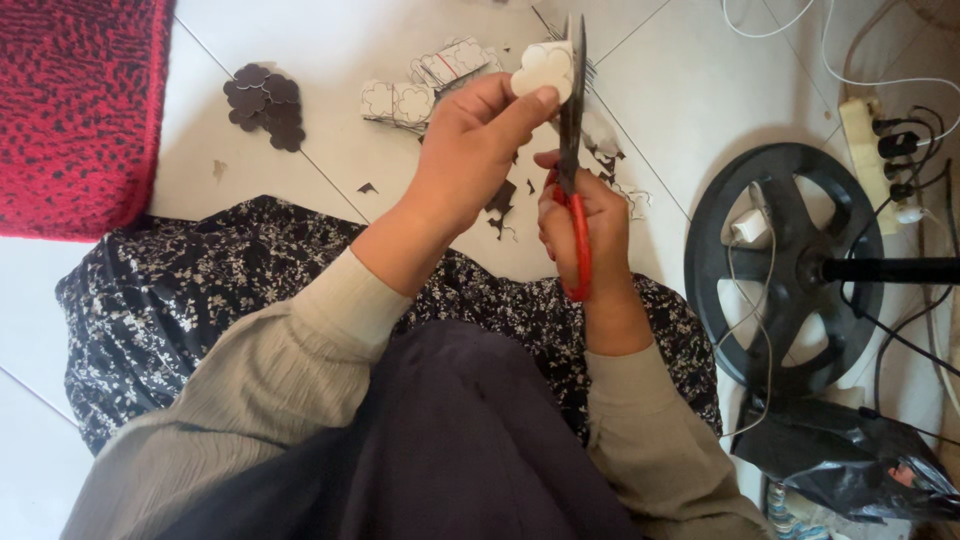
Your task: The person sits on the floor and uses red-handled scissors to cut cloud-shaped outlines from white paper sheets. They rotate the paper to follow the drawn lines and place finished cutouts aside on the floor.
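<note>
My left hand [470, 150] pinches a small white flower-shaped card piece [545, 68] between thumb and fingers. My right hand [585, 215] grips red-handled scissors [576, 140], blades pointing up and closing on the card's right edge. Both hands hover over my lap, covered by a dark floral cloth [200, 290]. Beige sleeves cover both forearms.
On the white tile floor lie a pile of dark brown flower cutouts [265, 103], white sheets with drawn flower outlines [420, 85] and paper scraps [505, 200]. A red mat [80, 110] is at left. A black fan base [785, 265], power strip [868, 150] and black bag [850, 460] sit at right.
</note>
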Tool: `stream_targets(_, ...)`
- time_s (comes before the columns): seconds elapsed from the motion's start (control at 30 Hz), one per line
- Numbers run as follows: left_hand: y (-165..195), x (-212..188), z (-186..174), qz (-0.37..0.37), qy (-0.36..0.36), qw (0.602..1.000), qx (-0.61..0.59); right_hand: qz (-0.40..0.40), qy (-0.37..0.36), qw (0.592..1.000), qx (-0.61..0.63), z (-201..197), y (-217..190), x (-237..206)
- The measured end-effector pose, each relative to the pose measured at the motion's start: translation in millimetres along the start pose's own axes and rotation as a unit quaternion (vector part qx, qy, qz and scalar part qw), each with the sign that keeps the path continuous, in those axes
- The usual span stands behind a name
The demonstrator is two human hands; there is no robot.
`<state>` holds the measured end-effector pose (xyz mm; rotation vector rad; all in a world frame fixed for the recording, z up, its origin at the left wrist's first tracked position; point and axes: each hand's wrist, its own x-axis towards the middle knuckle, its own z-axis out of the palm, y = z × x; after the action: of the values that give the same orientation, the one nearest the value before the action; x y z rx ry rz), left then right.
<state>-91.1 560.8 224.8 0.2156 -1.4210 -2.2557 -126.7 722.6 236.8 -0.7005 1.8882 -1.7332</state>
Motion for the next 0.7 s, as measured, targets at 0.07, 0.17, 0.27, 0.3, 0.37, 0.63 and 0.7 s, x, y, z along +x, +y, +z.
stream_targets(0.07,0,0,-2,0.001,0.005,1.000,0.026,0.022,-0.005,1.000,0.008,0,0,0)
stream_targets(0.17,0,-1,-1,0.022,-0.020,1.000,-0.009,-0.004,-0.027,1.000,0.004,-1,-1,0)
stream_targets(0.27,1,-2,2,0.019,-0.004,1.000,0.018,0.018,-0.015,0.999,0.030,-1,0,1)
stream_targets(0.3,1,-2,3,0.017,-0.003,1.000,0.009,0.011,-0.015,0.999,0.035,0,0,1)
stream_targets(0.37,2,-3,4,0.015,0.000,1.000,-0.010,-0.001,-0.015,0.999,0.045,1,1,1)
stream_targets(0.63,4,-4,9,0.012,0.011,1.000,-0.006,-0.025,-0.004,1.000,0.005,1,-1,0)
stream_targets(0.7,8,-3,8,0.006,0.013,1.000,0.008,-0.028,-0.006,1.000,0.000,0,-1,0)
